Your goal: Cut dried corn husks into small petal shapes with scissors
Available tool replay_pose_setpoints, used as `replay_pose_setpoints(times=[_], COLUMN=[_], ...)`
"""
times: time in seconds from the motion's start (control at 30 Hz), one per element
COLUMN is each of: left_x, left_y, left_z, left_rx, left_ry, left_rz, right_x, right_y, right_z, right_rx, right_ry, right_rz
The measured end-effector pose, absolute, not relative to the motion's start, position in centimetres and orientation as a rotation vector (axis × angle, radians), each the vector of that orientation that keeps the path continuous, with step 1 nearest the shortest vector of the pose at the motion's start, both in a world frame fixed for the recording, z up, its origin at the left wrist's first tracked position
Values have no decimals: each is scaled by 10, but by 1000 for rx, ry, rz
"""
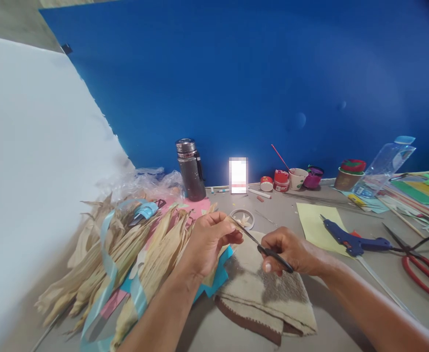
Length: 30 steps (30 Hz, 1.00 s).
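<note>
My right hand [286,249] is closed round the black handles of a pair of scissors [251,237], whose narrow blades point up and left. The blade tips reach the fingertips of my left hand [210,239], which is closed in a pinch. Whatever lies between those fingers is too small and too covered to name. Beneath both hands is a folded beige cloth [291,308] with grey patches. Bright blue paper [220,276] shows beside my left wrist. Just beyond the fingers, a roll of tape [251,220] lies flat with a pale, pointed husk-like piece in its ring.
Dried corn husks [126,249] with light blue ribbon [108,259] are heaped at left. A dark flask [191,171] stands behind. At right lie a blue glue gun [357,239] on yellow paper [310,220] and red-handled scissors [425,274]. Paint pots [281,181] line the back.
</note>
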<state>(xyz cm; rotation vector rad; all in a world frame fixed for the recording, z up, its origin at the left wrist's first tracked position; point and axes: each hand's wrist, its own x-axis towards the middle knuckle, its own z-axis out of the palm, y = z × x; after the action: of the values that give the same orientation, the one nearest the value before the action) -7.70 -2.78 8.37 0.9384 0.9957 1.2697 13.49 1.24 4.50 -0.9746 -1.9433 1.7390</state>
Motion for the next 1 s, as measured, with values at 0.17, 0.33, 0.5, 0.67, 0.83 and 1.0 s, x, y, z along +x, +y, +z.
replay_pose_setpoints(times=[0.17,0.33,0.5,0.67,0.83,1.0], left_x=[-84,-87,-89,-90,-89,-89], left_y=[-27,-27,-29,-30,-29,-29], left_z=[84,88,95,96,94,94], left_rx=[1018,1054,1090,1119,1146,1147], left_ry=[1040,1068,1129,1145,1146,1161], left_rz=[1221,1187,1118,1114,1081,1073], right_x=[136,138,135,135,135,134], right_y=[13,14,12,13,13,12], right_z=[40,38,40,38,37,37], right_rx=[-982,-990,-1002,-990,-985,-994], right_ry=[-1963,-1980,-1996,-2019,-2067,-2078], right_rz=[1727,1719,1700,1683,1641,1611])
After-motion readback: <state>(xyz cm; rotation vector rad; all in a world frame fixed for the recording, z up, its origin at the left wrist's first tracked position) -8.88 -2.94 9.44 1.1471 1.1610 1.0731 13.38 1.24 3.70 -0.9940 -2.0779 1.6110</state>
